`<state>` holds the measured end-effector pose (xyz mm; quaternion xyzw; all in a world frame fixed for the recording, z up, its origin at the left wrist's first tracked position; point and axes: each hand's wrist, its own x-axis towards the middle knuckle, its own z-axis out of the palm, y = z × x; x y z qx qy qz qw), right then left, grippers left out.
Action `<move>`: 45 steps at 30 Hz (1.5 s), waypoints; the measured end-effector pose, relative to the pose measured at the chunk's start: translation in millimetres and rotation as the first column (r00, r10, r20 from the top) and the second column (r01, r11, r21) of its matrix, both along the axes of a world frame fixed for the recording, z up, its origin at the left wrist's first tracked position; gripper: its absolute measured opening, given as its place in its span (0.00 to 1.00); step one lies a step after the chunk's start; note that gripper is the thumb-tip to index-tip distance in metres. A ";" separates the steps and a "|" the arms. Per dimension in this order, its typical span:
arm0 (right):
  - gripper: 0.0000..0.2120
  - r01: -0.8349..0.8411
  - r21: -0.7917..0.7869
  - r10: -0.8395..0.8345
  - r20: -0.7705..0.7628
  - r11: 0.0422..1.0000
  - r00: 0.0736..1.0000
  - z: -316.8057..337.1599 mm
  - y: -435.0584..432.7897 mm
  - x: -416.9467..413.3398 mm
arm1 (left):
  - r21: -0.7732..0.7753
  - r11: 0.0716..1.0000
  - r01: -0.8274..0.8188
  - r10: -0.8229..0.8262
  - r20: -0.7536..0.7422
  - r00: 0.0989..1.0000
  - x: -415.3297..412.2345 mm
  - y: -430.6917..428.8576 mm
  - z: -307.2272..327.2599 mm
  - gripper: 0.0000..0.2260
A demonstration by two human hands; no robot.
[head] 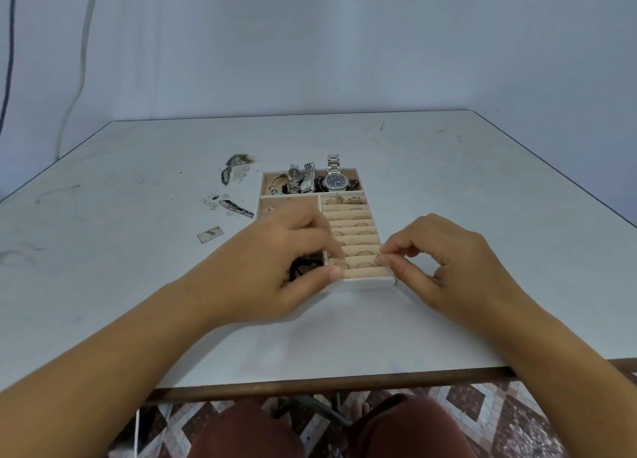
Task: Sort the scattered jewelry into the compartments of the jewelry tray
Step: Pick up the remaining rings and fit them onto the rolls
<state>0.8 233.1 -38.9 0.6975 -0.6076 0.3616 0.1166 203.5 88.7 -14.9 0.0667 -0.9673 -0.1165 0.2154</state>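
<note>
Here the right hand (444, 264) pinches a ring (380, 259) over the jewelry tray (362, 284); left hand (275, 264) curled, hold unclear.

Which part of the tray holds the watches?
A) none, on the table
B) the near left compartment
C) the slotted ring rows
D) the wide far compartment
D: the watches sit bunched in the wide compartment at the far end of the jewelry tray, beyond the ring rows.

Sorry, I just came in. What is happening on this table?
A person is sorting jewelry into a tray. The right hand pinches a small ring at the right end of a near ring slot. The left hand is at the same slots; whether it holds anything is unclear. Several watches lie in the far compartment.
</note>
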 end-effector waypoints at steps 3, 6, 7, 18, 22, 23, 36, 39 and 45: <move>0.06 -0.029 -0.005 0.029 0.021 1.000 0.999 0.5 -0.1 0.9 | 0.011 0.999 -0.050 0.050 0.023 0.999 12.6 -11.9 -3.6 0.20; 0.08 -0.048 0.014 0.048 0.046 0.999 0.998 0.5 -0.5 2.5 | 0.046 0.997 -0.069 0.068 0.037 0.997 19.1 -14.3 -12.5 0.22; 0.07 -0.053 0.026 0.051 0.056 0.998 0.997 0.4 -0.5 2.7 | 0.050 0.996 -0.071 0.069 0.037 0.997 19.0 -13.4 -15.3 0.22; 0.05 -0.059 0.107 0.048 0.095 0.993 0.994 -1.3 -0.6 3.6 | 0.049 0.992 -0.116 0.115 0.030 0.993 15.4 -11.1 -21.5 0.25; 0.07 -0.090 0.128 0.080 0.080 0.988 0.994 -1.2 -1.6 4.5 | 0.058 0.991 -0.121 0.119 0.035 0.992 15.2 -11.1 -21.2 0.24; 0.08 -0.096 0.134 0.088 0.063 0.986 0.994 -1.7 -1.8 4.4 | 0.060 0.991 -0.119 0.117 0.034 0.993 15.1 -11.1 -21.2 0.24; 0.12 -0.116 0.205 0.100 0.084 0.972 0.991 2.0 9.0 0.7 | 0.074 0.988 -0.133 0.129 0.056 0.990 15.5 -10.2 -20.4 0.25; 0.19 -0.043 0.265 0.033 0.043 0.963 0.999 6.1 3.0 5.7 | 0.083 0.988 -0.133 0.129 0.051 0.990 14.9 -8.8 -20.0 0.24; 0.30 0.113 0.418 -0.093 -0.068 0.901 0.993 11.0 -9.3 22.5 | 0.017 0.984 -0.178 0.175 0.119 0.977 14.2 3.5 -14.1 0.29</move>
